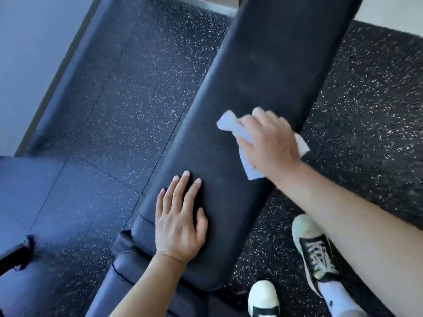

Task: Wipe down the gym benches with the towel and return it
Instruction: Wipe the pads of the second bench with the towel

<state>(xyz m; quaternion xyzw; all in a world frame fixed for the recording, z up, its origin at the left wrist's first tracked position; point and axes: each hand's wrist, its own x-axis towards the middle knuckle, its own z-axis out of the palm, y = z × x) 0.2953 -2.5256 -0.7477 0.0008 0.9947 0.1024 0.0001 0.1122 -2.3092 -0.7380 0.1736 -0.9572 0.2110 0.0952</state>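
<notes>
Speckled rubber floor (128, 92) surrounds the black padded bench (263, 92), whose far end is cut off at the top edge. No writing is readable. The right hand (270, 143) presses the pale towel (231, 124) near the bench's right edge, fingers curled over it, mostly hiding it. The left hand (180, 220) lies flat near the bench's near end, fingers spread.

A long black padded bench (263, 92) runs up the middle over a dark speckled rubber floor (128, 92). On its pad, a left hand (180, 223) lies flat with fingers straight near the bench's near end, and farther up a right hand (270, 143) presses a pale towel (231, 124) onto the bench's right edge. Right of the bench's near end, two black-and-white shoes (315, 250) stand on the floor.
</notes>
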